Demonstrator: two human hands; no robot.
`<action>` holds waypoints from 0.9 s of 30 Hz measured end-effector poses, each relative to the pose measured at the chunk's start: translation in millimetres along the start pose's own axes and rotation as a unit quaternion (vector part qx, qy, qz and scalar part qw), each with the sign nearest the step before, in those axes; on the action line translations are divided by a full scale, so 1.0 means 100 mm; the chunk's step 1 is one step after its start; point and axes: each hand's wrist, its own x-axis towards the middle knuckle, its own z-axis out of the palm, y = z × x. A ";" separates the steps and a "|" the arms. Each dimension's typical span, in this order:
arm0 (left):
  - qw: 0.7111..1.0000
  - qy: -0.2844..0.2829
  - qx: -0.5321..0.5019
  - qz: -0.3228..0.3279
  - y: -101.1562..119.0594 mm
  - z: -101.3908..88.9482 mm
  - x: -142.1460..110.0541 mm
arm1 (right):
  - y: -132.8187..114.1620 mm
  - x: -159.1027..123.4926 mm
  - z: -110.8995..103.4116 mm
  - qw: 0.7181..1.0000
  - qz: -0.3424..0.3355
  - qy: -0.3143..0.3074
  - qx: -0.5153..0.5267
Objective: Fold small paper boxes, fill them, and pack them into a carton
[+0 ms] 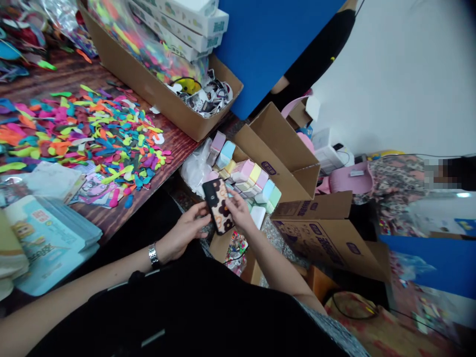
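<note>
A phone (220, 207) in a dark case with a brown and cream flower pattern is held in front of my body, tilted. My right hand (241, 212) grips it along the right edge, fingers closed round it. My left hand (185, 229), with a metal watch (153, 255) on its wrist, is beside the phone's left edge. Its fingers are apart and slightly curled, the tips close to the case; whether they touch it I cannot tell. Behind the phone lie pastel boxes (243, 171), and under it an open carton with small colourful pieces (237, 252).
On the wooden table (174, 136) at left lie many loose balloons (111, 134) and stacked light-blue packets (55, 243). A long cardboard box (148, 79) holds bags, stickers and white boxes. Open cartons (308, 233) stand at right. A person's dark sleeve (320, 49) and another person in patterned clothing (397, 183) are visible.
</note>
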 end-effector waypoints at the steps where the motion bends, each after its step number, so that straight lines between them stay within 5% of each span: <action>1: 1.000 0.008 0.007 -0.007 0.01 -0.03 -0.01 | 0.05 0.09 -0.17 0.997 -0.028 0.033 -0.066; 6: 1.000 -0.001 0.002 0.004 0.04 -0.24 -0.08 | 0.33 0.48 -0.80 0.951 -0.040 0.071 -0.300; 13: 0.995 0.044 -0.064 0.055 0.03 -0.45 -0.20 | 0.59 0.54 -0.78 0.934 -0.069 -0.057 -0.345; 16: 0.991 0.073 -0.078 0.079 0.07 -0.55 -0.27 | 0.55 0.80 -0.72 0.891 -0.157 -0.069 -0.421; 19: 0.989 0.062 -0.057 0.124 0.15 -0.64 -0.48 | 0.21 1.03 -0.33 0.863 -0.247 -0.108 -0.428; 23: 0.980 0.028 0.023 0.196 0.31 -0.76 -1.07 | -0.61 1.00 0.73 0.848 -0.355 -0.192 -0.345; 25: 0.970 0.072 0.052 0.228 0.37 -0.84 -1.48 | -1.00 0.87 1.32 0.841 -0.380 -0.249 -0.294; 27: 0.920 0.238 0.043 0.308 0.40 -0.96 -1.89 | -1.29 0.73 1.85 0.834 -0.398 -0.304 -0.233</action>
